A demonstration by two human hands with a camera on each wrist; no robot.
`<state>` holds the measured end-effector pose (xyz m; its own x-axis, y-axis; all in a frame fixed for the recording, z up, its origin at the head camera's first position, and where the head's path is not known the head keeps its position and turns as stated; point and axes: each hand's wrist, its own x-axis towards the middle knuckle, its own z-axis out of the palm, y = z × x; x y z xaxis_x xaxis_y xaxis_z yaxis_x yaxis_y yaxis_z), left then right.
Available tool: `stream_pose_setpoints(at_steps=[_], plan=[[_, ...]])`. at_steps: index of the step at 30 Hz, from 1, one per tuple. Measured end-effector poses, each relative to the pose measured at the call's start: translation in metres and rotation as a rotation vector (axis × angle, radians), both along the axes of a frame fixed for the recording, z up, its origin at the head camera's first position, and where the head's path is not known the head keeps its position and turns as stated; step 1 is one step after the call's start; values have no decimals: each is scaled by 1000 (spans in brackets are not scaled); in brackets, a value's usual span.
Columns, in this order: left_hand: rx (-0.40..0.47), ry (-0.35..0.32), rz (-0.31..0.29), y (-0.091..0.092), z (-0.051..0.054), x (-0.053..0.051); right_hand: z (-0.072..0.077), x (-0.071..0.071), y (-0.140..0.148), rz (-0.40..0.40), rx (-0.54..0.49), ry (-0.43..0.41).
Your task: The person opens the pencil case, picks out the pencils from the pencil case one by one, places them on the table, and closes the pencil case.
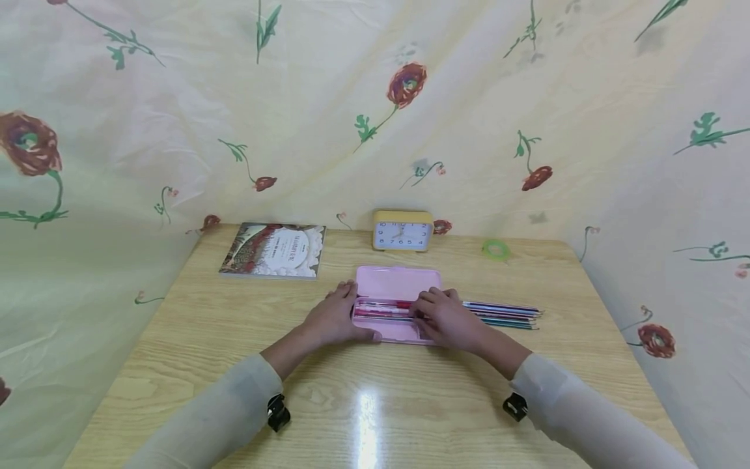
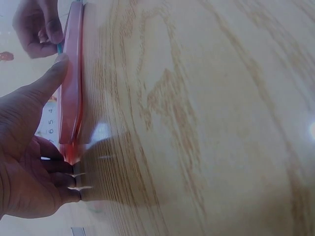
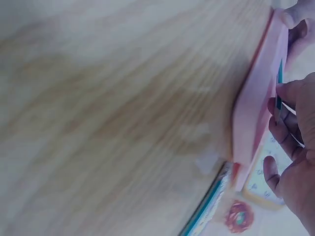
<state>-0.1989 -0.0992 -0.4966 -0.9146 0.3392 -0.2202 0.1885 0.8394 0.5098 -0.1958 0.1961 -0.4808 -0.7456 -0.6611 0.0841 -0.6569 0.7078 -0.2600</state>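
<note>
A pink pencil case lies with its lid raised on the wooden table, and several pens and pencils are in its tray. My left hand grips the case's left end, thumb at the near edge and fingers round the far side. In the right wrist view, my right hand pinches a green pencil near its tip, over the case's right part. More pencils lie side by side on the table just right of the case; my right hand partly hides their left ends in the head view.
Behind the case stands a yellow clock. At the back left lies a book, and at the back right a roll of green tape. Flowered cloth hangs behind the table and at its sides.
</note>
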Motion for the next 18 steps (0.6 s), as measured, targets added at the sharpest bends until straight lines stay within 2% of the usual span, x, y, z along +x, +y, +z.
stream_pose_setpoints(at_steps=[9, 18], plan=[[-27, 12, 0, 2, -1, -2, 3, -8, -28, 84, 144, 164], [-45, 18, 2, 2, -1, -3, 4, -10, -47, 68, 228, 348]])
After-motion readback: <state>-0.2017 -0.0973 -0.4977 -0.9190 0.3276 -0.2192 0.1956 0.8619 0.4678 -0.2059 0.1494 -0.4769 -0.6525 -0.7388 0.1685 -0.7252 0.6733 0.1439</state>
